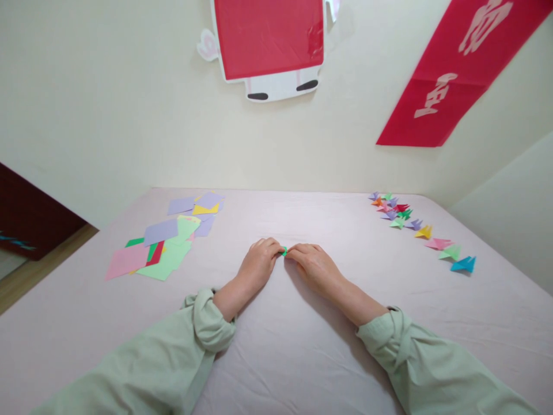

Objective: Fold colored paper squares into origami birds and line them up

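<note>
Centrally, one small green paper [284, 251], roughly midway between the left and right edges of the cloth-covered tabletop [285, 357], whether touching it or just above cannot be told; the paper sits in the gap between two sets of fingertips, directly right of the left hand [259, 260] and directly left of the right hand [314, 264], neither hand clearly nearer; long axis, too small and too covered to tell; left fingers, narrow, pinched on the paper; right fingers, likewise drawn together, tips holding its other side; containers, none in view, all papers lying straight on the tabletop; item, loose coloured sheets [161, 231], purple, green, pink, yellow and red, overlapping beside the left edge towards the far left corner; item, folded paper pieces [424, 232], strung along the right edge from near the far right corner, a blue piece [464, 264] closest to the person; item, a red poster [270, 37] and a red banner [458, 86], on the wall [129, 104] beyond the far edge
</note>
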`<action>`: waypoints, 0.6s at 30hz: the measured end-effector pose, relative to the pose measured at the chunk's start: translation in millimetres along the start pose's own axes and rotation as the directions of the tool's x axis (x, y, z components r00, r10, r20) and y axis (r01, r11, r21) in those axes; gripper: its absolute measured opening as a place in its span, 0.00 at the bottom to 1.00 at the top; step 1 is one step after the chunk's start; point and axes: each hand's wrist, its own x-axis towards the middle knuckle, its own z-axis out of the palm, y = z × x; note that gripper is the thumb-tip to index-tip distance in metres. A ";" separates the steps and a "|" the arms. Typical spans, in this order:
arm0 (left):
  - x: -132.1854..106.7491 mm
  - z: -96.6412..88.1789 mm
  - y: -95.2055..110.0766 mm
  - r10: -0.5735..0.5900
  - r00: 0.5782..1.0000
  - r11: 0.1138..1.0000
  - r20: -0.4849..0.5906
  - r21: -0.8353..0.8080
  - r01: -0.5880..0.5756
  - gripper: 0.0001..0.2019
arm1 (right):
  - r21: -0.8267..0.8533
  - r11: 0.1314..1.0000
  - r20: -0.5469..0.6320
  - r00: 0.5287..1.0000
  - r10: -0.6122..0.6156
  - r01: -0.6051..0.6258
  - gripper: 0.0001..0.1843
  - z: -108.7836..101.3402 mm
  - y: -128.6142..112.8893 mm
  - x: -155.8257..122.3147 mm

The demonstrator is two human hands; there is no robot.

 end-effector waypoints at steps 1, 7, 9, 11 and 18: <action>0.2 0.1 -0.1 -0.007 1.000 1.000 0.000 0.009 0.007 0.12 | 0.007 1.000 -0.003 1.000 0.004 -0.004 0.16 0.5 1.1 0.2; 1.3 1.9 -1.9 -0.007 1.000 1.000 -0.015 0.026 0.008 0.12 | 0.034 0.998 -0.045 0.998 0.052 -0.050 0.18 7.1 5.4 0.0; 1.5 2.1 -1.7 -0.010 1.000 1.000 -0.017 0.021 0.011 0.12 | 0.010 0.997 -0.044 0.996 0.075 -0.075 0.18 7.9 4.0 0.6; 1.5 2.4 -1.6 -0.015 1.000 1.000 -0.018 0.016 0.016 0.12 | -0.014 0.995 -0.040 0.994 0.097 -0.098 0.18 7.4 1.7 1.7; 1.1 5.3 -4.6 -0.006 1.000 1.000 -0.027 0.007 0.006 0.13 | -0.100 0.986 -0.037 0.991 0.129 -0.132 0.15 6.4 -4.4 5.1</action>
